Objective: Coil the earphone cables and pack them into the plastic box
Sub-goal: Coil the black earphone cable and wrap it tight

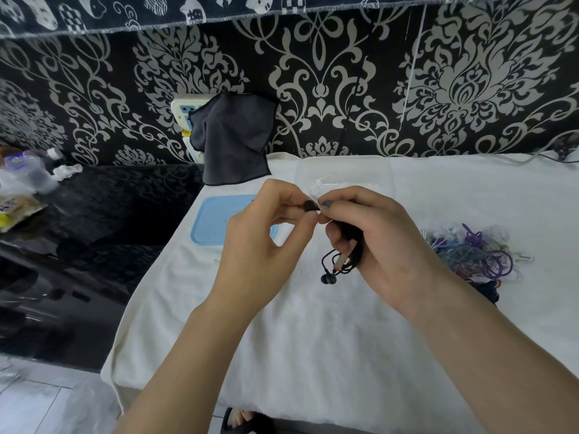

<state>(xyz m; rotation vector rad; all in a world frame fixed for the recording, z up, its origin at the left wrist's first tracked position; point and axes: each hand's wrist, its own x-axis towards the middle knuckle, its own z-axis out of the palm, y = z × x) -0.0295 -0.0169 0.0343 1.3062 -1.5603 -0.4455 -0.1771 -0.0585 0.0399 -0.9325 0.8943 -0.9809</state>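
- Gripping a bundle of coiled black earphone cable (346,249), the right hand (380,242) has its fingers curled round it above the white cloth-covered table (313,339).
- Left hand (269,228) pinches one black earbud (310,205) at the coil's top; the other earbud (328,279) dangles below.
- Clear plastic box (344,170) sits just behind the hands, its light blue lid (216,220) off beside it.
- Plenty left, I'd say: a tangle of purple and white cables (473,255) waits at right.

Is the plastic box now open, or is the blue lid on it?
Open: the blue lid lies flat on the white cloth, left of the clear plastic box.
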